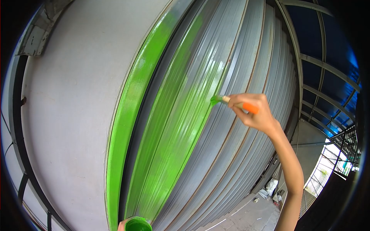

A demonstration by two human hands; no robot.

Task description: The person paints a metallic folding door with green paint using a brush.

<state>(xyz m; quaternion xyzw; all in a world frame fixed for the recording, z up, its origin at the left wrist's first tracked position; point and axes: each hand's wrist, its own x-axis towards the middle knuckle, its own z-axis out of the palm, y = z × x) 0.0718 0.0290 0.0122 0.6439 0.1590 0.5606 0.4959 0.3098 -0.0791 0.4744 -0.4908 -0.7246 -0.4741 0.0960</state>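
Observation:
My right hand (252, 111) is closed around a paintbrush (227, 99) with a pale ferrule end and an orange handle. Green paint covers the bristles, which touch the edge of a green-painted panel (185, 127) on a grey metal folding shutter (246, 73). At the bottom edge, the fingers of my left hand (122, 225) wrap the side of a round container (138, 224) with green paint inside. Wet green streaks thin out to grey towards the panel's top. A green strip (129, 100) runs along the shutter's left side.
A white wall (73, 96) fills the left, with a dark metal frame (17, 115) beside it. Blue roofing on metal beams (331, 65) spans the upper right. Bags and small items (271, 186) lie on the grey floor (246, 211) at the lower right.

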